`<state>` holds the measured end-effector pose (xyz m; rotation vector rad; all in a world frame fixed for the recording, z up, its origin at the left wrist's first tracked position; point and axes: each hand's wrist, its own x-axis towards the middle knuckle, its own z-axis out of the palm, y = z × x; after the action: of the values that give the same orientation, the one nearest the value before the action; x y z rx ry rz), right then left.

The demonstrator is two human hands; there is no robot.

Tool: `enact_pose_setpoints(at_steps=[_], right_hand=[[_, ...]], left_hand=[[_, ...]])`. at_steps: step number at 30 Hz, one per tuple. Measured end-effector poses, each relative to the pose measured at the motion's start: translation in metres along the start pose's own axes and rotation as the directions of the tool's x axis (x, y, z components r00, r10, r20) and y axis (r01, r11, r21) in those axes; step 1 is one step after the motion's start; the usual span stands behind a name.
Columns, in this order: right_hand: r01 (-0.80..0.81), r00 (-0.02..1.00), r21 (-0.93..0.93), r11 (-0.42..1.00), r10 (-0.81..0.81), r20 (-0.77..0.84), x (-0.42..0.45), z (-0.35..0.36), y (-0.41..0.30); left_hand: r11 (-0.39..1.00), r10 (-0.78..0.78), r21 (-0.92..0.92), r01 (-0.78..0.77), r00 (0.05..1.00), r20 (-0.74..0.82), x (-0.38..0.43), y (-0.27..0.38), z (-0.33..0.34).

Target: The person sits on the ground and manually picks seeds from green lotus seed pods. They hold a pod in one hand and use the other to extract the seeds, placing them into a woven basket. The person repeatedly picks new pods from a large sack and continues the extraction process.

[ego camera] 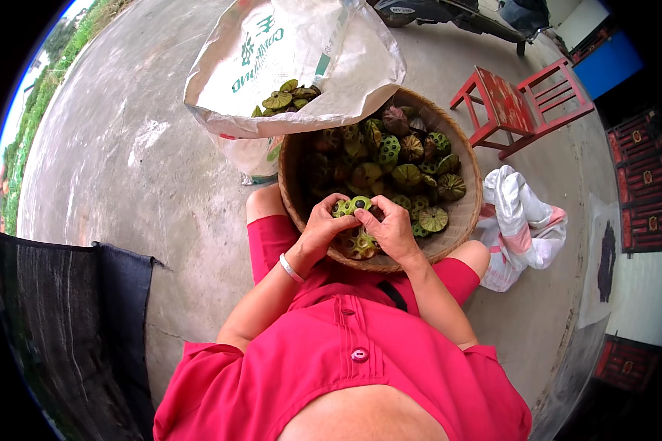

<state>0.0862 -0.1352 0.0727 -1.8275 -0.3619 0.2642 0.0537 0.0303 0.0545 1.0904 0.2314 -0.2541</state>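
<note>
Between my two hands, over the near rim of a round woven basket (pixel 473 182), is a green lotus seed pod (pixel 344 206) with dark seeds showing. My left hand (pixel 325 220), with a pale bangle at the wrist, grips its left side. My right hand (pixel 391 226) holds the right side, its thumb pressed near a dark seed. Just below my fingers a torn, yellowish pod (pixel 358 245) shows open seed holes; what supports it is hidden. Many green and brown lotus pods (pixel 407 175) lie in the basket, some face up, some stem side up.
A white woven sack (pixel 292 49) stands open beyond the basket, overlapping its rim, with pods (pixel 287 99) inside. A red wooden chair (pixel 507 107) lies tipped at the right, near a crumpled white sack (pixel 521 220). A scooter (pixel 452 19) stands behind; dark cloth (pixel 71 331) spreads at left.
</note>
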Motion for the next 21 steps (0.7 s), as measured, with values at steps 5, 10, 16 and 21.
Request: enact_pose_setpoints(at_steps=[5,10,16,21], right_hand=[[0.039,0.996,0.328,0.944,-0.011,-0.086,-0.004,0.001,0.016],[-0.003,1.0,0.338,0.941,0.009,-0.015,-0.004,0.004,0.017],[-0.082,0.995,0.384,0.92,0.053,0.086,-0.004,0.001,0.022],[-0.23,0.958,0.839,0.493,0.267,0.106,-0.012,0.01,0.024]], left_hand=[[0.999,0.037,-0.026,-0.037,0.999,-0.012,0.006,-0.004,-0.005],[0.979,0.014,0.202,-0.008,1.0,-0.027,0.007,0.005,-0.004],[0.995,-0.013,0.101,0.009,0.999,0.031,0.006,0.002,-0.003],[0.999,-0.029,0.044,0.027,0.998,0.049,0.005,0.001,-0.003]])
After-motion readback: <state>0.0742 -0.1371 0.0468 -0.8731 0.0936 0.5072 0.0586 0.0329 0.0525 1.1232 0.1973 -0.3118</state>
